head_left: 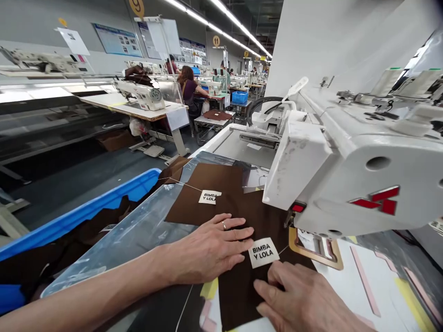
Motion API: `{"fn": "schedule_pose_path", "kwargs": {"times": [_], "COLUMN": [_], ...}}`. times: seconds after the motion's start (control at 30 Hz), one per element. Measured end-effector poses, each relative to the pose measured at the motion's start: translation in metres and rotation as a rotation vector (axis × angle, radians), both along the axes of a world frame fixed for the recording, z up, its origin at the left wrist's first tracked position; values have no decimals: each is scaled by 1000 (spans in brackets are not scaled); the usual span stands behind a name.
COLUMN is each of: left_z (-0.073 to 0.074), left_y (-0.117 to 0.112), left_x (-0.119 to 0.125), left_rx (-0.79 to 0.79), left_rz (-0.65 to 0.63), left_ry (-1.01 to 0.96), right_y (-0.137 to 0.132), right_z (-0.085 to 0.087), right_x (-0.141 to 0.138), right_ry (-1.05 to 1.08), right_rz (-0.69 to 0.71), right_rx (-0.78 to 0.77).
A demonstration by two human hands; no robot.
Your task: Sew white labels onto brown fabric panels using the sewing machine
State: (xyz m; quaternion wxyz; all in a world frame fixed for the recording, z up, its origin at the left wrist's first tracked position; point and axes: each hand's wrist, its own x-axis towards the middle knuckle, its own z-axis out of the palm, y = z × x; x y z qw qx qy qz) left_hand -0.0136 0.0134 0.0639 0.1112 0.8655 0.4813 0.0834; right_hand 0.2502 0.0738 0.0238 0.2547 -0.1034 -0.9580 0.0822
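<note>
A dark brown fabric piece (235, 295) lies under the sewing machine's head, with a white label (263, 252) reading "BIMBA Y LOLA" on it. My left hand (216, 249) rests flat on this fabric, fingers stretched out, their tips beside the label's left edge. Just below the label, my right hand (294, 295) is curled at the fabric's right side, its fingers bent on the cloth; their undersides are hidden. Farther up lies another brown piece (188, 203) with a similar label (209, 197), partly overlapped. From the near label a thread runs toward the brass-coloured clamp frame (337, 258).
The white sewing machine head (377, 170) stands close on the right. Left of the clear plastic-covered table edge (114, 249) is a blue bin (104, 198) holding brown pieces. White template sheets (349, 286) lie at lower right. A co-worker (190, 90) sits farther back.
</note>
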Motion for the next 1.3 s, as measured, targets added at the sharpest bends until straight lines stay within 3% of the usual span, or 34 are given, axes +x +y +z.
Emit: {"fn": "schedule_pose_path", "kwargs": {"times": [0.1, 0.33, 0.53, 0.63, 0.73, 0.9, 1.1, 1.23, 1.3], "left_z": [-3, -7, -7, -8, -9, -7, -5, -6, -10], "left_y": [-1, -1, -1, 0, 0, -1, -2, -3, -2], "left_x": [0, -1, -1, -1, -1, -1, 0, -2, -6], "left_rx": [22, 63, 61, 85, 93, 66, 37, 70, 87], "left_rz": [4, -16, 9, -8, -12, 7, 13, 42, 147], "left_ry": [-21, -29, -27, -41, -32, -17, -44, -109, -109], "right_y": [2, 5, 6, 4, 4, 10, 7, 12, 12], "right_z": [0, 16, 10, 2, 5, 22, 10, 31, 42], "right_x": [-1, -4, -1, -7, -9, 0, -5, 5, 22], "right_ry": [-27, -152, -101, -105, -100, -199, -132, -140, -81], "right_rz": [-19, 44, 29, -1, -15, 22, 16, 20, -46], "right_rx": [-62, -35, -263, -172, -59, -203, -31, -140, -127]}}
